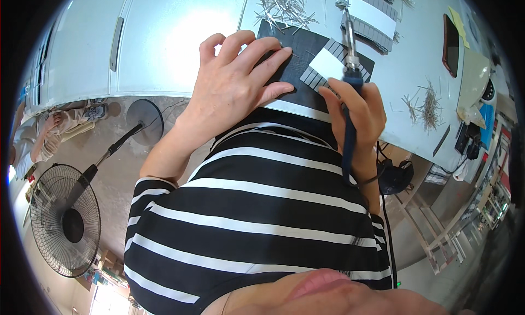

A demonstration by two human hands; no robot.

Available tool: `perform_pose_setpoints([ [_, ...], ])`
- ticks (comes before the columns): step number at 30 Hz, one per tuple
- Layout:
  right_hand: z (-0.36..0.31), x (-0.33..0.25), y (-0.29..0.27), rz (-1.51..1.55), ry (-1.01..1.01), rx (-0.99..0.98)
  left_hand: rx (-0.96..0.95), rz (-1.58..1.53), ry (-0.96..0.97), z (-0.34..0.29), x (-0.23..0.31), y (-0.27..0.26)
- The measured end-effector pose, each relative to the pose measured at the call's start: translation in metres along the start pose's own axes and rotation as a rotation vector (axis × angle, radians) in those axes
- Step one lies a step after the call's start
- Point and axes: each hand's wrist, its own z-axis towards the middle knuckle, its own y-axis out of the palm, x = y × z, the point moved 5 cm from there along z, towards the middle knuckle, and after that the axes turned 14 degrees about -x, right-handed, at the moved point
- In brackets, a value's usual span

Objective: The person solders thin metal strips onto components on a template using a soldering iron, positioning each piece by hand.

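My right hand (361, 110) is closed around the dark blue handle of a soldering iron (351, 47), its metal tip pointing away from me. Under the iron, a small white piece with grey striped edges (326, 63) lies on a black mat (303, 44) at the table's near edge. My left hand (235, 77) rests at the left of the mat, fingers bent and apart, thumb away from the index finger. A thin wire end shows near its fingertips; whether they touch it I cannot tell. A loose pile of thin metal wires (284, 6) lies beyond the mat.
Similar striped white pieces (374, 17) are stacked at the back. More thin wires (429, 110) lie to the right, near a phone (450, 45). A black cord (387, 227) hangs beside my right arm. A standing fan (73, 225) and a seated person (49, 129) are at left.
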Motion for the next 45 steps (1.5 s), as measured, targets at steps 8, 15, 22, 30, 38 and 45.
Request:
perform_pose_setpoints([
  [8,-0.001,0.007,-0.002,-0.152,-0.080,-0.142,-0.018,-0.052,-0.011,-0.004,0.008,0.001],
  [15,-0.002,0.005,-0.021,-0.015,-0.102,-0.117,0.014,-0.045,-0.045,-0.008,0.009,0.003],
  [22,-0.021,0.007,-0.032,0.585,0.160,0.179,0.023,-0.053,-0.028,-0.012,0.013,0.003],
  [30,-0.018,0.012,-0.030,0.781,0.418,0.284,0.021,0.041,-0.077,-0.016,0.018,0.007],
  [38,-0.011,0.009,-0.031,0.860,0.465,0.327,0.054,0.074,-0.069,-0.016,0.018,0.009],
  [45,-0.014,0.015,-0.031,0.658,0.316,0.226,0.105,0.081,-0.024,-0.017,0.019,0.009],
])
